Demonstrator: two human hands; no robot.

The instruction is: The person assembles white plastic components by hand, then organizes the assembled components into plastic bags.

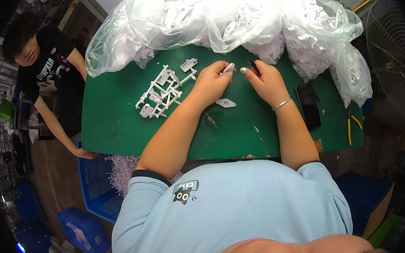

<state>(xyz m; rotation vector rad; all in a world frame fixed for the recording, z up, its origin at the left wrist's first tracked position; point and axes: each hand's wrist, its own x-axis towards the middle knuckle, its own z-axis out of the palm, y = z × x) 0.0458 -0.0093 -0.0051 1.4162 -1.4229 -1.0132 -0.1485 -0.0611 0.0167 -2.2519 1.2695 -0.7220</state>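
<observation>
My left hand (214,82) is closed on a small white plastic part (229,68), pinched between thumb and fingers above the green table. A short gap to its right, my right hand (268,82) is closed around a small dark tool (253,65); its kind is mostly hidden by the fingers. Below the two hands lies a flat white diamond-shaped plastic piece (226,103) with a curved opening. Left of my left hand, white plastic sprues (162,92) with parts attached lie in a loose pile, and a flat white part (188,65) rests at their upper end.
Clear bags of white plastic parts (246,23) line the far side of the green table (116,119). A black phone (308,106) and yellow-handled pliers (350,129) lie at right. A blue crate (93,182) with sprue scraps stands below left; another person (48,67) is beside the table.
</observation>
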